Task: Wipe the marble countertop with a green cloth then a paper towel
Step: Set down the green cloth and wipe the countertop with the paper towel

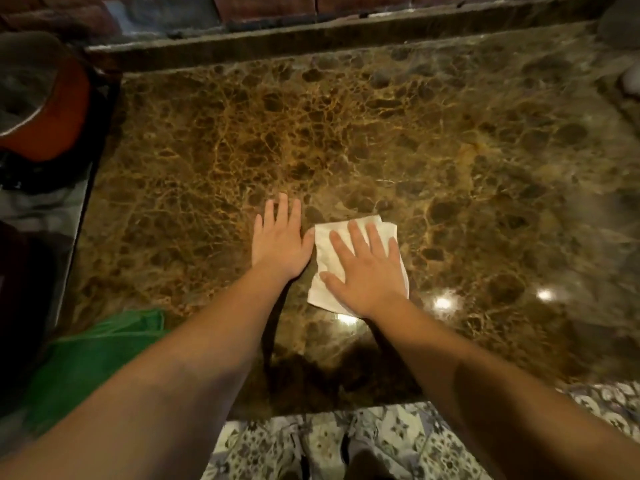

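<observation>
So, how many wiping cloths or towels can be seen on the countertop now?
2. The paper towel lies flat under the right hand, near the middle. The green cloth lies at the near left edge, partly hidden by the left forearm. Others may be out of view.

The right hand (367, 268) lies flat over the middle of the paper towel (323, 251), so only the towel's edges and corners show, and the left forearm crosses the green cloth (93, 355), which is also cut off toward the left edge of the view. At upper left an orange and grey object (45, 109) is blurred and cropped, too unclear to name. At the far right edge of the worktop (346, 133), a pale rounded thing (631, 79) is cropped and blurred beyond telling.
</observation>
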